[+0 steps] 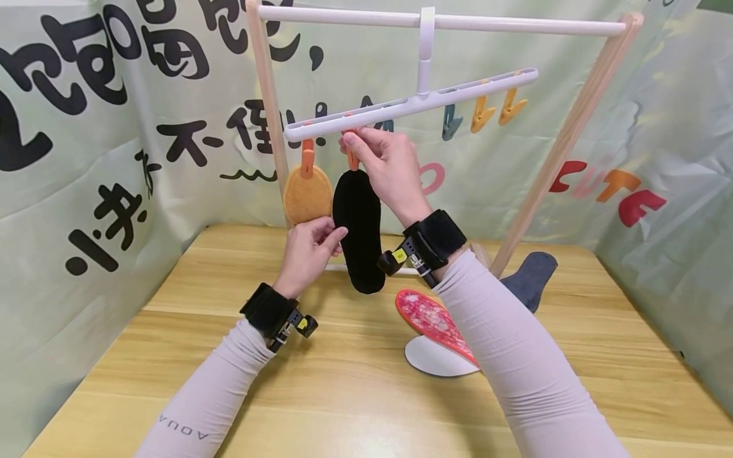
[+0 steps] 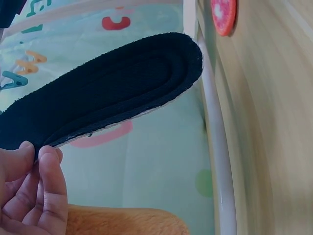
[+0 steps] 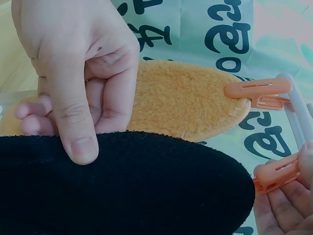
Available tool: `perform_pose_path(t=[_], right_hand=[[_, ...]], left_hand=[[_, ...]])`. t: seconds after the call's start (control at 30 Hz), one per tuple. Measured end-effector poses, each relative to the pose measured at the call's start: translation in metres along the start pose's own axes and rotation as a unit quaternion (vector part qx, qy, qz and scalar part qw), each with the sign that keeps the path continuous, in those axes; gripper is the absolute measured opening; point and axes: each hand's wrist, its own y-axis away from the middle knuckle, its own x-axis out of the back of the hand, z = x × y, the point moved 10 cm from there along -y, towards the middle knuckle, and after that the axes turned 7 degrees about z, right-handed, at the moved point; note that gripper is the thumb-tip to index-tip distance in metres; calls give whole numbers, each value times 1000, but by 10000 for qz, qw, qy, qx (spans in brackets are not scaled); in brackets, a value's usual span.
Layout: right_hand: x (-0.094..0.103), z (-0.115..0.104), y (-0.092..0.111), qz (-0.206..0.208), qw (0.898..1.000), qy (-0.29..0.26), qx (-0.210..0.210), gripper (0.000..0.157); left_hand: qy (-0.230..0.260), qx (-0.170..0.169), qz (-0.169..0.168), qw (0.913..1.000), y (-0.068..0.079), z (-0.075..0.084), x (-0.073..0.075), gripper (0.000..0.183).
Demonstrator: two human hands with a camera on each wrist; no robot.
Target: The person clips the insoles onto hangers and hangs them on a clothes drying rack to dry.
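A black insole (image 1: 358, 238) hangs upright under a white clip hanger (image 1: 395, 112), its top end at an orange clip (image 1: 353, 160). My right hand (image 1: 392, 166) pinches that clip; in the right wrist view its fingers lie around the clip (image 3: 276, 175). Lower down, my left hand (image 1: 309, 251) holds the insole's left edge between thumb and fingers, as the left wrist view also shows on the black insole (image 2: 112, 90). Just left of it, a fuzzy yellow insole (image 1: 308, 197) hangs from another orange clip (image 1: 308, 159), its lower part hidden behind my left hand.
The hanger tilts down to the left on a rack's white bar (image 1: 355, 17). Yellow clips (image 1: 482, 114) and a blue-green clip (image 1: 451, 122) hang at its right. On the wooden table (image 1: 343, 394) lie a red patterned insole (image 1: 429, 318), a white one (image 1: 438, 357) and a dark grey one (image 1: 529, 280).
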Motion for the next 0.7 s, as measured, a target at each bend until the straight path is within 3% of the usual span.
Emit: perform_pose_path(t=[0.2, 0.7], right_hand=[[2, -4, 1, 2, 9999, 1, 136, 28], [0, 2, 1, -33, 10000, -56, 2, 26]], left_hand=[[42, -51, -16, 10000, 0, 4, -1, 24], [-17, -168, 56, 9998, 0, 10, 1, 26]])
